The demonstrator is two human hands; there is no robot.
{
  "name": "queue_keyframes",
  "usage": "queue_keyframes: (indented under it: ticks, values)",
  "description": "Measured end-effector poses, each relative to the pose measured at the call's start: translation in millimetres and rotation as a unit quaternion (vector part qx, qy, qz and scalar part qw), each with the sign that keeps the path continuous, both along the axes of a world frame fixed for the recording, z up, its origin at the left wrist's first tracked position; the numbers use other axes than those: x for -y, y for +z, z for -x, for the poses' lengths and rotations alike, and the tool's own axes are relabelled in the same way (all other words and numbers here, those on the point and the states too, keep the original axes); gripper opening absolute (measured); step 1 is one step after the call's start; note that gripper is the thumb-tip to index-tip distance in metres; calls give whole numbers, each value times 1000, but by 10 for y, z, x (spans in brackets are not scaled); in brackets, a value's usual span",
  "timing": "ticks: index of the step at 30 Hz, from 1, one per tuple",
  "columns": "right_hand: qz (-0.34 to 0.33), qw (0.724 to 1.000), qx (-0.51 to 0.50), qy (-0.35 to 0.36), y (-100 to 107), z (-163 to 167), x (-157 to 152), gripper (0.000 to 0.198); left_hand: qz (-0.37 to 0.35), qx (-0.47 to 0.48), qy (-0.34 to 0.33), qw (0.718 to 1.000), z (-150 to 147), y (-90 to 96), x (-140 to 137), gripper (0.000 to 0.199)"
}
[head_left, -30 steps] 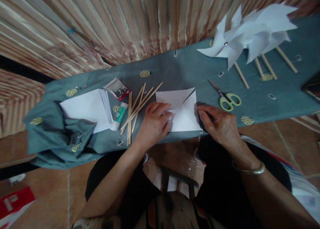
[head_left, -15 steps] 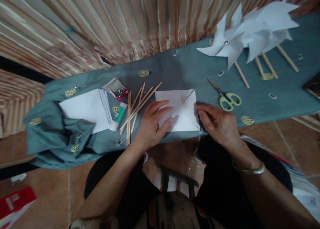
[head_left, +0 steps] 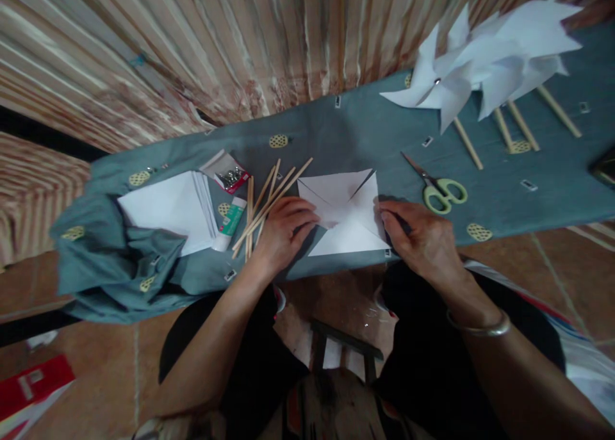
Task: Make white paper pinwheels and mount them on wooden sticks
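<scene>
In front of me a square sheet of white paper (head_left: 348,200) lies on the table, with slits running from its corners toward the middle. My left hand (head_left: 287,230) is closed on the left edge of this paper, thumb against fingers. At the opposite edge my right hand (head_left: 416,235) pinches the paper between thumb and forefinger. Just left of my left hand several thin wooden sticks (head_left: 269,200) lie crossed in a loose pile. To the right rests a pair of scissors (head_left: 442,191) with light green handles, apart from my right hand.
Finished paper pinwheels (head_left: 449,81) on sticks lie at the back right. On the left are a stack of white paper (head_left: 166,206), a glue stick (head_left: 230,224) and a small packet of metal pins (head_left: 228,173). A teal cloth (head_left: 317,136) covers the table and bunches up at left.
My left hand has gone from spread fingers over the paper to a closed grip at its left edge. More slits now show on the paper. My right hand stays at the right edge.
</scene>
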State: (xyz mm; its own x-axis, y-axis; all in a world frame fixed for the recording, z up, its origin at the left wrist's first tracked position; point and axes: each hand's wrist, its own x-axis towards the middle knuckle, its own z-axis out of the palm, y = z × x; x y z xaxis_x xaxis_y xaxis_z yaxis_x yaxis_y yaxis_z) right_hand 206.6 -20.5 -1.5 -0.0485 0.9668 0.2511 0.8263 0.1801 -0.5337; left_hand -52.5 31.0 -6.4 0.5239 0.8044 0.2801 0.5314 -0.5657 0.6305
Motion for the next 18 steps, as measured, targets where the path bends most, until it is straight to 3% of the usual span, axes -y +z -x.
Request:
queue_keyframes:
  ticks: [12, 18]
  values:
    - [26, 999, -22, -5, 36, -7, -12, 26, 37, -44, 28, 998, -127, 1, -55, 26]
    - [18, 1000, -21, -5, 42, -46, -7, 29, 41, -4, 30, 999, -174, 31, 0, 31]
